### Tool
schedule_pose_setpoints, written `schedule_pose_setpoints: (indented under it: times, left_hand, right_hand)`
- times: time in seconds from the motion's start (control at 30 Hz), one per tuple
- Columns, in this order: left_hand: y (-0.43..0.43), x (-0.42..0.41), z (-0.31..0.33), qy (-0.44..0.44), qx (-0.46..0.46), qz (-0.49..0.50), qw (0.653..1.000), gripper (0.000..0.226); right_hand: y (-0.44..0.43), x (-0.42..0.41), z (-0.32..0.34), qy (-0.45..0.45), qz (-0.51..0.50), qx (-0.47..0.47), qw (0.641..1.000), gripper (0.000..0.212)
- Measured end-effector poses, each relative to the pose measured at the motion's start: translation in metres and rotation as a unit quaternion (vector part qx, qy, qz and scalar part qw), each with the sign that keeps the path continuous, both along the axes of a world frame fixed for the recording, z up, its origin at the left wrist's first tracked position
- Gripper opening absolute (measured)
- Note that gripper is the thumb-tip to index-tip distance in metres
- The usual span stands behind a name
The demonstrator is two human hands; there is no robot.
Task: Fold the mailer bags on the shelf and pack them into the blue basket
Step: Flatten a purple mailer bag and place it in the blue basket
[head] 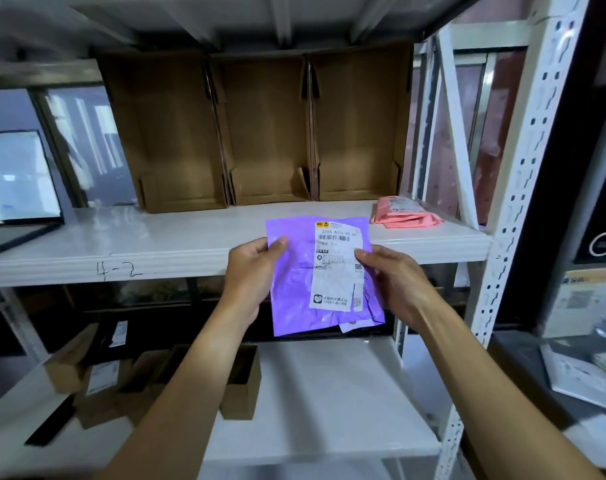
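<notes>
From the head camera, you are holding a purple mailer bag [294, 299] up in front of the white shelf [156, 237], off its surface, at the level of its front edge. Its white shipping label [334, 268] faces you. The top line reads "220A A020-00 04", a barcode sits below it, and "A020" is printed lower down. The smaller print is too fine to read.

Your left hand [249, 275] pinches the bag's left edge, with the thumb on the front and the fingers [260, 249] curled behind. Your right hand [395, 282] pinches the right edge, its thumb pressed on the label's side.

On the shelf's front lip "4-2" [118, 270] is handwritten. A folded pink mailer bag [403, 213] lies at the shelf's right end with a small white label on top, its text unreadable.

Three brown cardboard boxes [267, 133] stand side by side at the back of the shelf, their open faces toward you. On the lower shelf [329, 393] sit several small cardboard cartons [241, 382] — one carries a white sticker, and their contents cannot be made out.
</notes>
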State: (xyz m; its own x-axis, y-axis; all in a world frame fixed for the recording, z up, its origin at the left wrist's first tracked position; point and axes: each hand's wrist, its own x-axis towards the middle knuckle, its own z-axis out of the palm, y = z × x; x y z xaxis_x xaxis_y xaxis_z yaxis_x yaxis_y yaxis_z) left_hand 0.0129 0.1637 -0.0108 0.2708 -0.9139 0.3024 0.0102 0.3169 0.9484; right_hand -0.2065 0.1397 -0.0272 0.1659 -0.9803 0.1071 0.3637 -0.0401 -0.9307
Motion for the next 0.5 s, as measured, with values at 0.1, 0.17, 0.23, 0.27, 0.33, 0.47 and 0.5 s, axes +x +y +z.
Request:
schedule_pose_setpoints:
  times: [0.1, 0.17, 0.23, 0.27, 0.33, 0.47, 0.5]
  left_hand:
    - [0.000, 0.005, -0.020, -0.009, 0.003, 0.004, 1.000, 0.026]
    - [0.000, 0.007, -0.033, -0.011, 0.005, 0.000, 1.000, 0.035]
    - [0.002, 0.007, -0.048, -0.013, 0.011, -0.003, 1.000, 0.042]
    - [0.004, 0.006, -0.058, -0.011, 0.014, -0.007, 1.000, 0.041]
    - [0.008, 0.005, -0.070, -0.002, 0.022, -0.012, 1.000, 0.041]
    - [0.007, 0.001, -0.098, -0.017, 0.043, -0.016, 0.999, 0.056]
    - [0.007, 0.000, -0.102, -0.022, 0.046, -0.016, 0.999, 0.056]
  right_hand:
    - [0.005, -0.003, -0.016, -0.006, -0.001, 0.002, 1.000, 0.020]
    - [0.005, -0.006, -0.028, 0.002, 0.004, 0.003, 1.000, 0.024]
    - [0.007, -0.009, -0.044, 0.022, 0.006, 0.011, 1.000, 0.024]
    - [0.008, -0.011, -0.054, 0.027, 0.004, 0.017, 0.999, 0.026]
    - [0.010, -0.013, -0.070, 0.029, -0.006, 0.025, 0.999, 0.027]
    - [0.013, -0.018, -0.099, 0.032, -0.034, 0.039, 0.998, 0.013]
    - [0.014, -0.019, -0.104, 0.037, -0.039, 0.042, 0.998, 0.012]
